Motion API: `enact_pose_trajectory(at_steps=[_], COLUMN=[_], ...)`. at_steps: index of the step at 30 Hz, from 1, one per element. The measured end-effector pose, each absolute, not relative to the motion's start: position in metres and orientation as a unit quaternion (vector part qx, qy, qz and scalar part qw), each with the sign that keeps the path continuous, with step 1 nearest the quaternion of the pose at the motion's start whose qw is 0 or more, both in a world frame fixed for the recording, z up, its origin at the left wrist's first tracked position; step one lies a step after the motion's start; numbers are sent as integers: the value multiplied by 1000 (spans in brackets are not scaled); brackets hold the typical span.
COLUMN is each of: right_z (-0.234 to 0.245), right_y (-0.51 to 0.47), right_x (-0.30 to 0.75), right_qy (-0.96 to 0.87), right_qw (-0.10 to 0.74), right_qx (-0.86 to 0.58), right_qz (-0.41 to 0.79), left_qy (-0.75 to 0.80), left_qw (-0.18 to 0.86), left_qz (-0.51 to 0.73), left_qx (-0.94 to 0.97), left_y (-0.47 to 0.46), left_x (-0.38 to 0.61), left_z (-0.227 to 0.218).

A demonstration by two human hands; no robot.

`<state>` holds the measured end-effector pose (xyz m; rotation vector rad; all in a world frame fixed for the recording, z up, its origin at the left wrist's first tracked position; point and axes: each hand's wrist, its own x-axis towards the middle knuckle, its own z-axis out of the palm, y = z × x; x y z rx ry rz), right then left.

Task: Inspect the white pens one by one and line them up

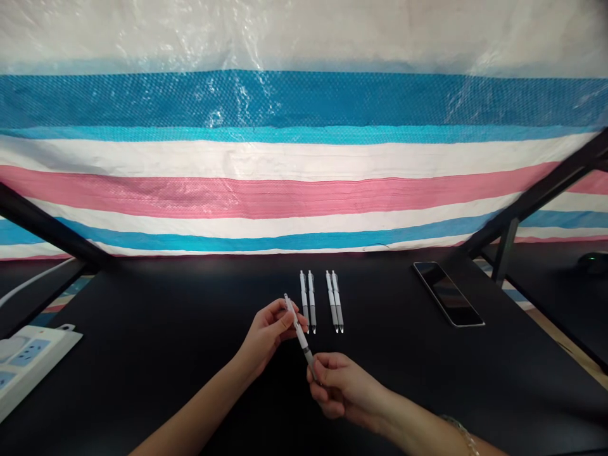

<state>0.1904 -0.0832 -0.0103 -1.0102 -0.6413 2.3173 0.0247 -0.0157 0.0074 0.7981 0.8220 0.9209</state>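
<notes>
A white pen (301, 334) with a grey grip slants between both hands above the black table. My left hand (266, 332) pinches its upper, clicker end with thumb and fingers. Lower down, my right hand (344, 383) closes around the grey grip and hides the tip. Just beyond the hands lie two pairs of similar white-and-grey pens side by side: the left pair (311, 301) is partly covered by my left fingers, and the right pair (334, 301) is in full view. All of these lie with their tips toward me.
A dark-screened phone (449, 294) lies on the black table (166, 316) at the right. A white power strip (35, 361) stands at the left edge. Behind the table hangs a striped plastic sheet (304, 196), with black frame bars (532, 196) slanting at either side.
</notes>
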Motion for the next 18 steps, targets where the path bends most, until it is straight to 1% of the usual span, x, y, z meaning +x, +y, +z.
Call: enact_pose_trajectory(at_steps=[3,7,12,18], right_z=[-10,-7,-9,-12], right_y=[-82,-81,-81,-81], right_x=[192,194,193,193], right_qy=[-209,-231,-260,-258], right_qw=[269,296,284,273], right_qx=[-358,-338,-367,-341], right_qz=[869,863,846,862], left_qy=[365,371,375,376], left_qw=[748,743,734,736], left_qz=[427,437,446,443], left_qx=[353,346,347,348], left_y=[-15,-14,-13,-14], left_x=[24,22,22,22], left_z=[9,10,10,10])
